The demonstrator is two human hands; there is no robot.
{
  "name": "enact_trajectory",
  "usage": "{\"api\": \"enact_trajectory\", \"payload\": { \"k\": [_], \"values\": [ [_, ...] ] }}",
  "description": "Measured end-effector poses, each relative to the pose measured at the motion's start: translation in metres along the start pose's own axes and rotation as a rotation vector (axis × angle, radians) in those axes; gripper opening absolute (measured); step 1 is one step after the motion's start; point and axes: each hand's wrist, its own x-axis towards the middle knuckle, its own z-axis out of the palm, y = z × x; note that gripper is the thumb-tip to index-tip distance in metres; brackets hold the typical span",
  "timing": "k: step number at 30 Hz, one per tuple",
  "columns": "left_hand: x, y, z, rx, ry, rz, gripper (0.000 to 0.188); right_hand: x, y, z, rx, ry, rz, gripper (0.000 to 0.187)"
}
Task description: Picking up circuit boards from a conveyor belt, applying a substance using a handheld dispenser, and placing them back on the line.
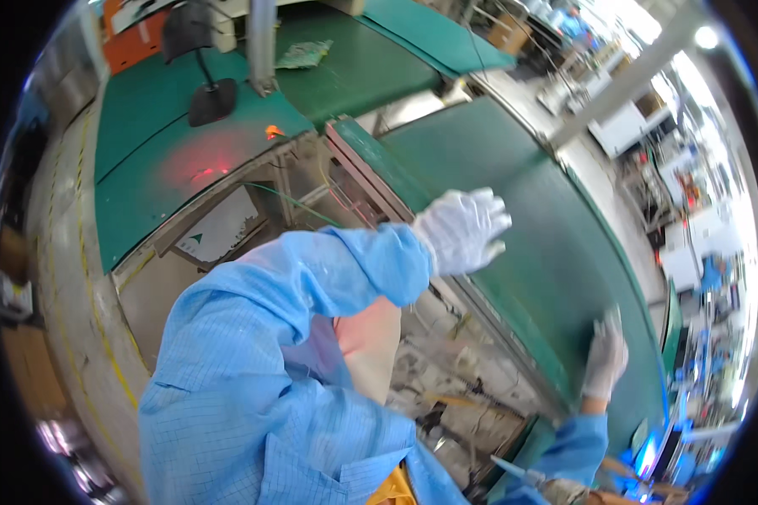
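Observation:
My left hand (463, 231), in a white glove and blue sleeve, reaches over the near edge of a green conveyor belt (514, 202). Its fingers are stretched out and spread, and it holds nothing. Farther right, my right hand (606, 358), gloved in white too, is over the same belt near its outer side. Its fingers look extended and somewhat blurred, with nothing visible in them. Whether either hand touches the belt surface, I cannot tell.
To the left stands a green-topped table (143, 202) with a black stand (212, 101), a red light patch and a small orange object (274, 132). A crumpled packet (305, 55) lies on the far green surface. Metal framing (379, 181) edges the belt.

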Motion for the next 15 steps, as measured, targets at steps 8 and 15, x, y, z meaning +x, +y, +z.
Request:
{"api": "enact_trajectory", "payload": {
  "k": [8, 15],
  "values": [
    [0.02, 0.009, 0.008, -0.106, -0.206, -0.055, 0.073, 0.024, -0.095, -0.062, 0.311, 0.139, -0.199, 0.031],
    [0.075, 0.064, 0.042, -0.107, -0.351, 0.179, 0.081, -0.04, -0.094, -0.118, 0.401, -0.091, 0.34, 0.022]
  ]
}}
